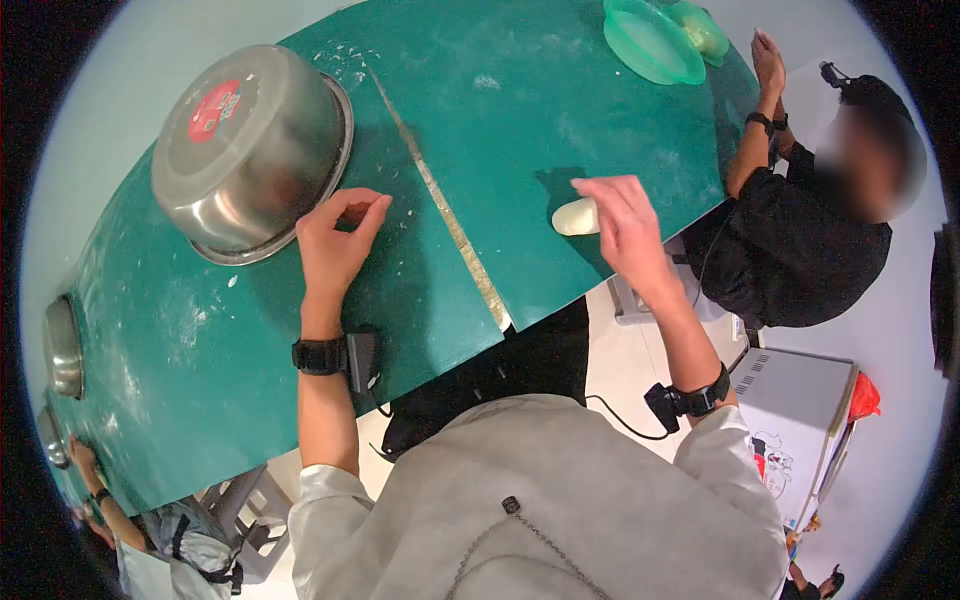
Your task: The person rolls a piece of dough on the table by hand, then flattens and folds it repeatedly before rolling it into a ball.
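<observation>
A stainless steel bowl (270, 150) rests upside down on the green table (540, 110), a red label on its base. Beside its rim is my left hand (338, 240), the thumb and fingertips brought together in a pinch with nothing visible between them. On the right, a small, smooth, pale piece of dough (574, 218) lies on the table. My right hand (628, 228) is over its right end, fingers stretched out rather than wrapped round it. Whether the palm touches the dough is hidden.
A seam (450, 220) runs across the tabletop. Green plastic bowls (655, 45) stand at the far right, near a person in black (810, 240). Smaller metal bowls (64, 345) and another person's hand (85, 460) are at the left. White flour dusts the surface.
</observation>
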### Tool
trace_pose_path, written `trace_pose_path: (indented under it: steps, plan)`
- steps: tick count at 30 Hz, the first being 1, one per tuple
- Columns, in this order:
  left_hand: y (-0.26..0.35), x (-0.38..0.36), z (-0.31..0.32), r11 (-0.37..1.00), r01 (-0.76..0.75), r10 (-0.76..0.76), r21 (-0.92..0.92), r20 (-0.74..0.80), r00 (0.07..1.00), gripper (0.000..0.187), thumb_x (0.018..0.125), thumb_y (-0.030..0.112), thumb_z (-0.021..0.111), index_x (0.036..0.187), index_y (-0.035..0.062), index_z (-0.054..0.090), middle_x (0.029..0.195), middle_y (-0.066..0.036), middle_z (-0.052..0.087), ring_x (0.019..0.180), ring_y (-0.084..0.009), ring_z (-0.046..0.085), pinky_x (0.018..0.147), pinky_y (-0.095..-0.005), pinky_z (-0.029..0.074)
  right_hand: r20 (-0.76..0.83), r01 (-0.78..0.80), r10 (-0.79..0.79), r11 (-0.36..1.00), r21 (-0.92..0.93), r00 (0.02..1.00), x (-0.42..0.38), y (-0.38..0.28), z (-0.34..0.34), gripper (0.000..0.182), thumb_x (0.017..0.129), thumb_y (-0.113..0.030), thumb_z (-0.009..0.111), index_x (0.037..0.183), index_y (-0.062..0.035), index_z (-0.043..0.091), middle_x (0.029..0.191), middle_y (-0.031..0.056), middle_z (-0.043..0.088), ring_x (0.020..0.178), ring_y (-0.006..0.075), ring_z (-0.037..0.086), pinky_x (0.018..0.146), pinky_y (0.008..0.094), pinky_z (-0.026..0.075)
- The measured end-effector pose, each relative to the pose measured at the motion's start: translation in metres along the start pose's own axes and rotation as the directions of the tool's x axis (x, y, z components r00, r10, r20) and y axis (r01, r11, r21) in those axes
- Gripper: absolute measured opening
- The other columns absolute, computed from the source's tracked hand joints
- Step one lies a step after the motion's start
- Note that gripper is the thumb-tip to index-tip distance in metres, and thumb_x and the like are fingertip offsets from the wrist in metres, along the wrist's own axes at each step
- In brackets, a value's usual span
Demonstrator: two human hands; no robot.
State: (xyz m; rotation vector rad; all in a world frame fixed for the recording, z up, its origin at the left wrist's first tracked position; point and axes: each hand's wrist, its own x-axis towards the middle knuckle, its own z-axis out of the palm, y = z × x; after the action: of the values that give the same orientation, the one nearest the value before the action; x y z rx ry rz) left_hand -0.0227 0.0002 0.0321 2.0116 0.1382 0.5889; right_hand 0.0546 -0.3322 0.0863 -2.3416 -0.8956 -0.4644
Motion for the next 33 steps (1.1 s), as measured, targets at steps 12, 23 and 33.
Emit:
trace_pose_path:
  steps: [12, 23, 33]
  plan:
    - [-0.002, 0.001, -0.001, 0.999, 0.037, -0.037, -0.001, -0.014, 0.999, 0.01, 0.082, 0.008, 0.079, 0.088, 0.0021, 0.073, 0.078, -0.004, 0.073, 0.067, -0.0086, 0.066, 0.066, -0.0228, 0.052, -0.081, -0.006, -0.021, 0.948, -0.319, 0.996, 0.074, 0.048, 0.097, 0.033, 0.087, -0.028, 0.061, 0.059, -0.0106, 0.062, 0.063, 0.0073, 0.06, 0.057, 0.0291, 0.062, 0.048, 0.0438, 0.048]
    - [-0.004, -0.003, -0.003, 0.998, -0.004, -0.003, -0.065, -0.106, 0.994, 0.008, 0.083, 0.008, 0.077, 0.088, 0.0026, 0.072, 0.075, -0.003, 0.071, 0.064, -0.006, 0.062, 0.062, -0.0222, 0.05, -0.192, 0.024, -0.083, 0.956, -0.292, 0.978, 0.049, 0.046, 0.088, 0.019, 0.088, -0.025, 0.061, 0.096, -0.0094, 0.068, 0.101, 0.0084, 0.065, 0.096, 0.0301, 0.063, 0.083, 0.0437, 0.049]
    - [-0.008, -0.003, 0.0, 0.985, 0.034, -0.058, -0.17, -0.139, 0.989, 0.009, 0.084, 0.008, 0.076, 0.089, 0.002, 0.071, 0.075, -0.002, 0.07, 0.065, -0.0057, 0.062, 0.063, -0.0215, 0.049, 0.151, 0.023, 0.002, 0.986, -0.164, 0.989, -0.005, 0.02, 0.012, 0.026, 0.092, -0.02, 0.06, 0.113, -0.0042, 0.065, 0.12, 0.0135, 0.065, 0.119, 0.0339, 0.056, 0.095, 0.0443, 0.044]
